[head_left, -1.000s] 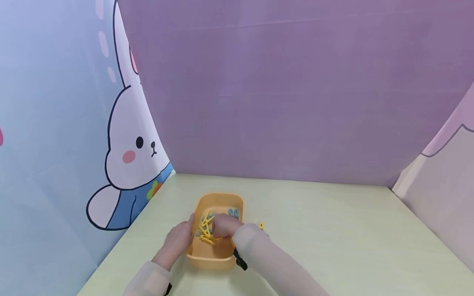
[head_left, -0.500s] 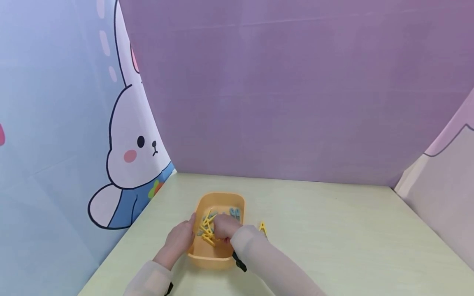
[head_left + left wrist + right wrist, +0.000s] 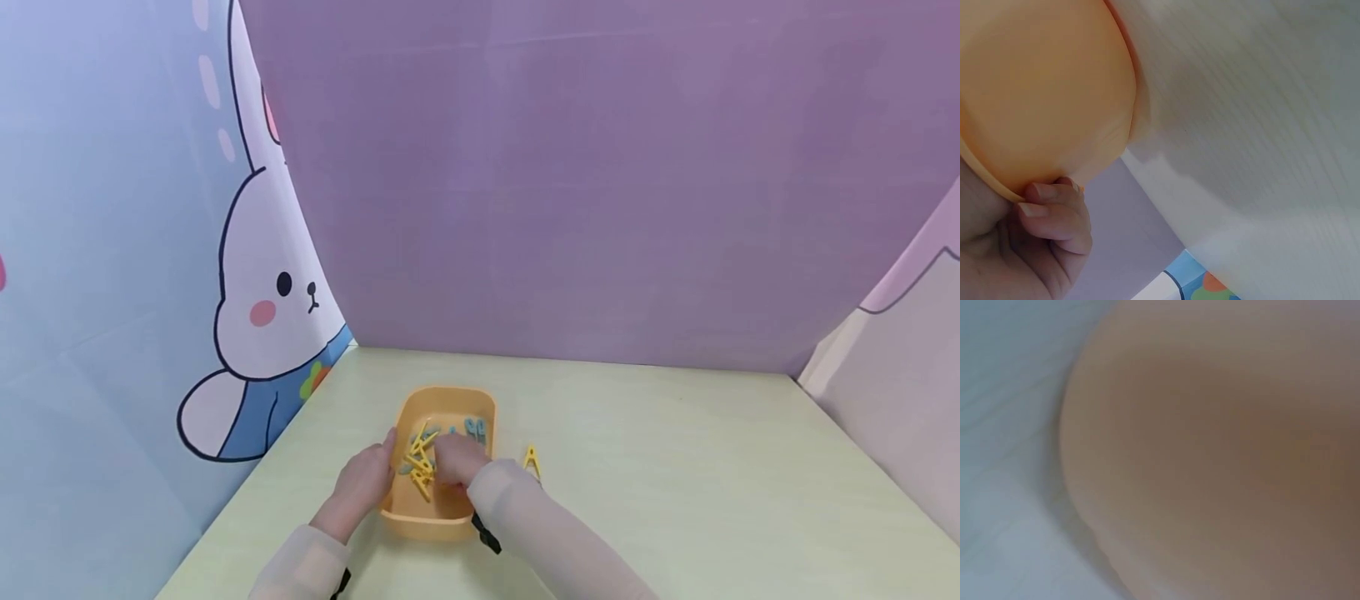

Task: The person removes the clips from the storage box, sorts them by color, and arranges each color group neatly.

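An orange plastic basin point(image 3: 431, 527) sits on the table in the head view. My left hand point(image 3: 364, 479) grips its left wall, with curled fingers point(image 3: 1054, 219) against the outside in the left wrist view. Inside, yellow clothespins point(image 3: 418, 461) lie in a loose pile over some blue-grey ones. My right hand point(image 3: 459, 458) reaches down into the basin just right of this pile. Its fingertips are hidden, so I cannot tell whether it holds a clothespin. Blurred basin wall point(image 3: 1210, 456) fills most of the right wrist view.
Two blue-grey clothespins point(image 3: 476, 428) stand side by side along the basin's right wall. On the pale wooden table point(image 3: 675, 483), a lone yellow clothespin point(image 3: 532, 460) lies right of the basin, beside my right sleeve. A purple backdrop point(image 3: 570, 192) rises behind the table.
The lowest yellow clothespin in the pile has turned to point more toward me. The lone yellow clothespin shows more from behind my right sleeve. My left hand keeps its place on the basin.
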The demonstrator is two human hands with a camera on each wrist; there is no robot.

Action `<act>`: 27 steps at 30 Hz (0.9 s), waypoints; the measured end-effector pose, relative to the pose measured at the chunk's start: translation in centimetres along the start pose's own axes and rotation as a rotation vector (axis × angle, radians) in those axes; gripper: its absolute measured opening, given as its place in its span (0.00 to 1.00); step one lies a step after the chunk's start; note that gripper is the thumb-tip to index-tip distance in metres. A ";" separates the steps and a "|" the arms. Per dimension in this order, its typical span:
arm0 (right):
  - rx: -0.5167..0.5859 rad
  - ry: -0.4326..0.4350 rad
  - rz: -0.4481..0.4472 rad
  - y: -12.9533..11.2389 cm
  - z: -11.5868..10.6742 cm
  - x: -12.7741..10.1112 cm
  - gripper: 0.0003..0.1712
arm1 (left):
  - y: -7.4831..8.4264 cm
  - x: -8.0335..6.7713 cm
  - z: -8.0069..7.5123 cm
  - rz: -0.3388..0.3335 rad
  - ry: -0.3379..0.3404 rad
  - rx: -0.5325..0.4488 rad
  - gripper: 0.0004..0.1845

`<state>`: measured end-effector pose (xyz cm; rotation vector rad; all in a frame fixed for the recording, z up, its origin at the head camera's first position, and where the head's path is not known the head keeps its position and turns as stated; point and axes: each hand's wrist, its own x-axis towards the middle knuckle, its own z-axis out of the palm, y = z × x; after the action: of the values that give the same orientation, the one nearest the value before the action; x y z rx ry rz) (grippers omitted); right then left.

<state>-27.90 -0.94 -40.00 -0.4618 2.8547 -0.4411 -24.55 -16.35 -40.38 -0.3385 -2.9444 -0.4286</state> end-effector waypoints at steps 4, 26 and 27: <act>0.064 0.002 0.008 0.2 0.1 0.1 0.09 | 0.0 0.1 0.1 0.006 0.002 0.001 0.30; 0.235 -0.028 -0.089 1.1 -2.1 -1.7 0.17 | 0.0 -0.1 -0.1 0.004 0.025 -0.010 0.30; 0.247 -0.028 -0.088 1.1 -2.2 -1.8 0.17 | 0.0 -0.1 -0.1 0.004 0.024 -0.011 0.30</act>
<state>-27.12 1.19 -37.98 -0.5415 2.7113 -0.7855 -24.41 -16.40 -40.34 -0.3379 -2.9186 -0.4454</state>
